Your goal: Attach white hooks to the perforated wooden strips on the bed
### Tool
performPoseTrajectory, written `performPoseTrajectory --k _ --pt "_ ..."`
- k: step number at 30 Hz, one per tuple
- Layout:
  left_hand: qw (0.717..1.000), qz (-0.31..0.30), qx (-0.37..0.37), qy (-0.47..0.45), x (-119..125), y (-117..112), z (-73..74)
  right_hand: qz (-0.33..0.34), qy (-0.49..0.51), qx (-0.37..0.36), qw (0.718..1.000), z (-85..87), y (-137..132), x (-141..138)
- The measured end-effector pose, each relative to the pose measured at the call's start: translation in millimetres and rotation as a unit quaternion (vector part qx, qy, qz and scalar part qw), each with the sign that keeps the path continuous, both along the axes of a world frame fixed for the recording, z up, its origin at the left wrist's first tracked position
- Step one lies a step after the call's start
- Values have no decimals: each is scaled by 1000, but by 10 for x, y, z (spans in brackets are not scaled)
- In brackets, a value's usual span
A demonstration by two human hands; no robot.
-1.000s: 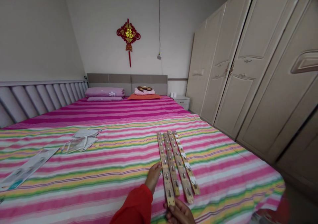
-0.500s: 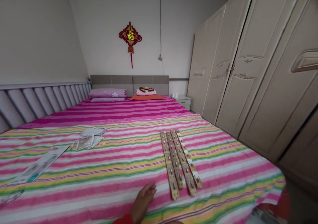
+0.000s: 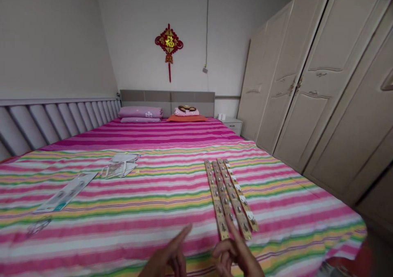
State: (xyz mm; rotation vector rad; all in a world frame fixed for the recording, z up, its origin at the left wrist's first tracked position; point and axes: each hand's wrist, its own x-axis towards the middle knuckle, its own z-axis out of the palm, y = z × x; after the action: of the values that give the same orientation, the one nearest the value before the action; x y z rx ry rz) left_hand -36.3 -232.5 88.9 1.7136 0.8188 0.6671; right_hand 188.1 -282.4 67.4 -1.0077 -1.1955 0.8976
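Gold "福" (image 3: pixel 169 42) on red hanging (image 3: pixel 168 50); fingers (image 3: pixel 236 230) near wooden strips (image 3: pixel 225 200).

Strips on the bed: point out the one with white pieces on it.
The rightmost strip. It alone carries a row of white pieces; the three strips to its left show none.

Shown: one left hand (image 3: pixel 168 257), one right hand (image 3: pixel 238 255), four hook-bearing strips (image 3: pixel 229 187), one wall ornament (image 3: pixel 169 42), one nightstand (image 3: pixel 233 126), two white cylinders (image 3: pixel 223 116).
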Motion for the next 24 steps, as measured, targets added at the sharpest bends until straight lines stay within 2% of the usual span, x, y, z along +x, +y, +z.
performPoseTrajectory --k 2,4,7,10,13,17,20,24 --pt "985 126 120 -13 -48 -27 202 -69 -46 91 992 319 45 -24" --pt "947 236 218 -25 -79 -25 326 -123 -96 163 974 538 114 -46" --pt "904 330 271 -31 -112 58 362 -161 -144 205 955 635 265 -68" --pt "902 367 228 -24 -146 201 238 -169 -159 144 962 544 424 -74" --pt "912 379 156 -26 -186 318 32 -140 -179 54 972 381 549 -62" --pt "919 383 92 -10 -229 382 -185 -112 -204 -6 973 146 666 -43" --pt "923 376 85 -1 -237 398 -233 -97 -201 -32 974 32 732 -45" --pt "920 381 91 -10 -200 401 -226 -80 -178 -43 980 -4 753 -63"
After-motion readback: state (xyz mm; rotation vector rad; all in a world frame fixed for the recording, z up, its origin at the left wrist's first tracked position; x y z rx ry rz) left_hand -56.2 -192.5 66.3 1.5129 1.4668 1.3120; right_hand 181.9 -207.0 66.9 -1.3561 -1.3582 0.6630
